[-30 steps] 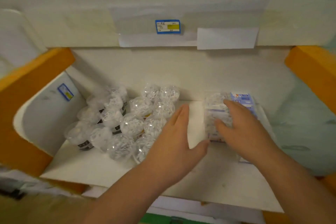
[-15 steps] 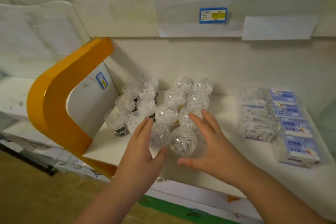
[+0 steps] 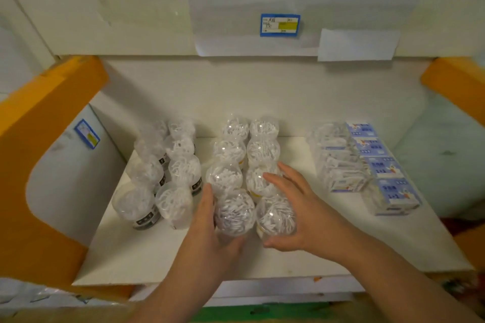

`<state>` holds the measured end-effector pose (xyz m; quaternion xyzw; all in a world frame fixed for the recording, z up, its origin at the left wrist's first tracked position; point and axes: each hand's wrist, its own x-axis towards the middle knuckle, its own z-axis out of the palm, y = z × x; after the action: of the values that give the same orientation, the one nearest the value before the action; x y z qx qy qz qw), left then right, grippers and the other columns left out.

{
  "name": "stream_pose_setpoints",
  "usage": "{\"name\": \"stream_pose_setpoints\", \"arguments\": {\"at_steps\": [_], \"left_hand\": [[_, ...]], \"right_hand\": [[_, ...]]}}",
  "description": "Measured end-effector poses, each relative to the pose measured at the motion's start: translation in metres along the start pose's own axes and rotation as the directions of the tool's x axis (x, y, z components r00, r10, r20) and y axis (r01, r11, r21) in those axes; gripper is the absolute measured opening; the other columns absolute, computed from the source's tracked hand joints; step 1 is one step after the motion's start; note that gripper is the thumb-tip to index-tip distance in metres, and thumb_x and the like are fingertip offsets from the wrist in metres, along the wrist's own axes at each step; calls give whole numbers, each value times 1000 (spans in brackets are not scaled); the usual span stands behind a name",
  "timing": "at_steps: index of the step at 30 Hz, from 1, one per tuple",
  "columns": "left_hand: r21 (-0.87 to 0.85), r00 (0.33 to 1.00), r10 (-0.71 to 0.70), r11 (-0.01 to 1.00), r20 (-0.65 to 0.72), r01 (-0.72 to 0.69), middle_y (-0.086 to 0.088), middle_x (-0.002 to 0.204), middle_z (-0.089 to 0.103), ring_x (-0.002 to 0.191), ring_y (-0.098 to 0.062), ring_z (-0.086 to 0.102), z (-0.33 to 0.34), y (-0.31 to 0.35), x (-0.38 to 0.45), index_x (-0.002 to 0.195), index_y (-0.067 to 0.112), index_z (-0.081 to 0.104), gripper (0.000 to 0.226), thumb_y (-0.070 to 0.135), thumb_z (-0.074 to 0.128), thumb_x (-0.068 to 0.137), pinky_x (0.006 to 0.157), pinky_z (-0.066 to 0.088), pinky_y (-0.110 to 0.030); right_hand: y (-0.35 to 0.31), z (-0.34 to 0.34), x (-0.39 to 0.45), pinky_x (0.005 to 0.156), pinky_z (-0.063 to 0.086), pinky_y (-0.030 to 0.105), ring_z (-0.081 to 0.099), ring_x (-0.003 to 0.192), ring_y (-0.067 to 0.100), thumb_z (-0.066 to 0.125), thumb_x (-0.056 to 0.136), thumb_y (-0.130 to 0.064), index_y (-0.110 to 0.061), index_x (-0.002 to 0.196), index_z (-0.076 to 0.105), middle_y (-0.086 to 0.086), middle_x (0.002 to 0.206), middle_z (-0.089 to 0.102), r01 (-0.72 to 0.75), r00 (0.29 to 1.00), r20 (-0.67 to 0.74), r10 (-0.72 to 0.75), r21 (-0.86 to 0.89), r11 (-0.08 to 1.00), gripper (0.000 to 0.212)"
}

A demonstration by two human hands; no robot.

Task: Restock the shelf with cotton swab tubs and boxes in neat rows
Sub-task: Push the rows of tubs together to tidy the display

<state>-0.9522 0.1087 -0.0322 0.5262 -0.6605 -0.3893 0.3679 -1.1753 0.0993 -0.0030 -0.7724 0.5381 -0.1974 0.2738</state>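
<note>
Hands flat-fingered, left hand (image 3: 210,233) and right hand (image 3: 301,215) flanking front tubs (image 3: 235,211), labels unreadable

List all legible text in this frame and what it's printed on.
"1+1": front blue box and the blue box behind it.
Other print on the blue boxes: blurred.
Blue price tag on the upper shelf edge: handwritten marks, unreadable.
Small blue tag on the left divider: unreadable.
Dark labels on the left tubs: too small to read.
</note>
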Motion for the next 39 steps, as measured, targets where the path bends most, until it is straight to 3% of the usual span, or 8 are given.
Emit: {"name": "stream_pose_setpoints", "arguments": {"at_steps": [5, 7, 10, 14, 20, 25, 31, 39], "left_hand": [[-63, 1000, 26, 998, 2, -26, 16, 148, 38, 132, 7, 40, 7, -6, 7, 155, 24, 9, 120, 28, 88, 65, 108, 37, -21], [-32, 998, 60, 998, -6, -60, 12, 146, 41, 134, -1, 41, 10, -8, 12, 153, 20, 18, 116, 38, 88, 62, 108, 40, -28], [-18, 996, 86, 996, -2, -86, 17, 138, 43, 129, 2, 44, 12, -6, 14, 149, 18, 26, 107, 32, 88, 63, 101, 41, -17], [24, 995, 96, 995, 13, -96, 1, 149, 36, 139, -14, 36, 20, -11, 14, 152, 16, 20, 114, 45, 86, 63, 109, 39, -40], [14, 995, 100, 995, -10, -100, 5, 153, 31, 141, -7, 32, 21, -7, 14, 154, 20, 12, 123, 45, 86, 59, 112, 35, -37], [-2, 994, 109, 994, -7, -109, 9, 157, 22, 143, 4, 21, 19, -5, 12, 154, 29, 0, 133, 40, 90, 57, 115, 23, -18], [-170, 997, -23, 985, 71, 35, 4, 152, 38, 134, -6, 45, 25, -5, 20, 154, 26, -4, 143, 53, 91, 50, 111, 39, -43], [-119, 996, -40, 992, 82, 50, 5, 152, 38, 135, -6, 43, 31, -9, 20, 154, 27, 0, 135, 42, 90, 54, 111, 39, -42]], "right_hand": [[1, 0, -2, 96, 21, -2, 9, 129, -28, 85, 58, -60, -65, 139, 12, -36, 151, -11, -27, 1000, -14, 27, 11, 1000, 109], [2, 3, -3, 100, 23, 1, 11, 132, -26, 86, 58, -58, -64, 139, 13, -34, 152, -9, -38, 999, -33, 39, 24, 999, 109], [4, 4, -8, 106, 28, 12, 14, 135, -20, 86, 58, -58, -61, 141, 14, -31, 154, -6, -54, 996, -63, 56, 39, 998, 110], [7, 3, -15, 110, 30, 19, 15, 137, -16, 86, 58, -59, -62, 141, 12, -29, 155, -5, -65, 994, -82, 70, 53, 996, 110], [12, 2, -18, 115, 26, 24, 11, 142, -12, 85, 53, -63, -69, 137, -6, -36, 152, -9, -84, 993, -71, 94, 129, 988, 124], [23, 9, -24, 117, 27, 32, 23, 141, -7, 59, 78, -70, -60, 145, 9, -30, 157, 11, -56, 979, -149, 138, 455, 889, 84], [15, 35, -15, 109, 31, 14, 32, 137, -8, 48, 92, -47, -33, 149, 24, -35, 144, 39, 35, 943, -259, 208, 702, 711, 63], [20, 43, -13, 114, 28, 20, 32, 137, -9, 40, 99, -45, -33, 148, 33, -27, 148, 40, 11, 882, -328, 339, 733, 680, 51]]}}
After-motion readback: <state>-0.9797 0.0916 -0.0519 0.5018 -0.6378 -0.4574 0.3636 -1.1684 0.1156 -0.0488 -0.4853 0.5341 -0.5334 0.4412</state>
